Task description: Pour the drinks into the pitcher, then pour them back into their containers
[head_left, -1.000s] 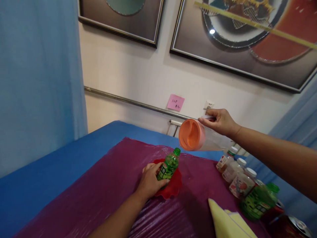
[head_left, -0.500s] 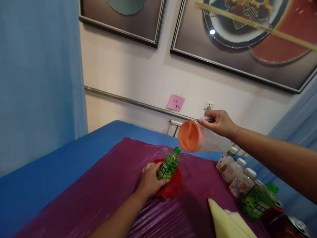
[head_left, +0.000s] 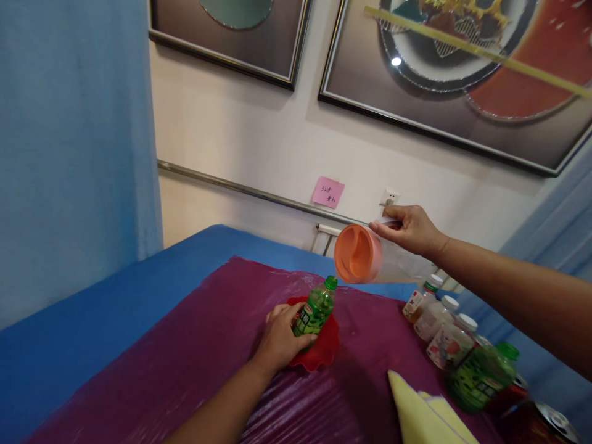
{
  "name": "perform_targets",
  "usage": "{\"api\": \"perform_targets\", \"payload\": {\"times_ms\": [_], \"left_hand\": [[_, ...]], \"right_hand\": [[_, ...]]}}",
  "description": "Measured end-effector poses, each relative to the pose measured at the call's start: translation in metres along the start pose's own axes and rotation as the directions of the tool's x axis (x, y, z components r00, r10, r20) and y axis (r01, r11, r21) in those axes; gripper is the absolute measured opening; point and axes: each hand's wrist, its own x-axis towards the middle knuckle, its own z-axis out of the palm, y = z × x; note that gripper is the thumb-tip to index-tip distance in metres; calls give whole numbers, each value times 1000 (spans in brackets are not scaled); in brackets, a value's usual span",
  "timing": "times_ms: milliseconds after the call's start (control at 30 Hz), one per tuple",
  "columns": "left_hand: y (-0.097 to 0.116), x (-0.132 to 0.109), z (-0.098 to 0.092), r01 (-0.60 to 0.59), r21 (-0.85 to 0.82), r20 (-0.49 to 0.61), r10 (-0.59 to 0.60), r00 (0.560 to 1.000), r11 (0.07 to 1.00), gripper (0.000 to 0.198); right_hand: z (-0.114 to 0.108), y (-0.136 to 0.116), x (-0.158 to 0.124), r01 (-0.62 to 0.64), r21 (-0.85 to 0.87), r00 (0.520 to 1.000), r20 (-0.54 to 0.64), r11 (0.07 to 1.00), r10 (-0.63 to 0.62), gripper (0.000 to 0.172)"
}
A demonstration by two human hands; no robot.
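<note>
My left hand (head_left: 283, 338) is wrapped round a small green bottle (head_left: 316, 311), which leans a little to the right over a red scalloped dish (head_left: 326, 348). Up and to the right, my right hand (head_left: 407, 229) grips the handle of a clear pitcher (head_left: 400, 262) with an orange lid (head_left: 357, 254). The pitcher lies tilted nearly level, its lid facing left, just above and right of the bottle's green top. Whether liquid is flowing between them is too small to tell.
Several bottles (head_left: 451, 342) and cans (head_left: 552, 422) line the right side of the purple sheet (head_left: 185, 351). A folded yellow cloth (head_left: 425, 413) lies at the front right. Blue curtains hang at both sides; framed pictures are on the wall.
</note>
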Motion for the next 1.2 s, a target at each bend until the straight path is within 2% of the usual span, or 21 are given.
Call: {"api": "perform_targets", "payload": {"times_ms": [1200], "left_hand": [[3, 0, -2, -3, 7, 26, 3, 1000, 1000, 71]], "right_hand": [[-4, -7, -1, 8, -55, 1000, 27, 998, -7, 52]]}}
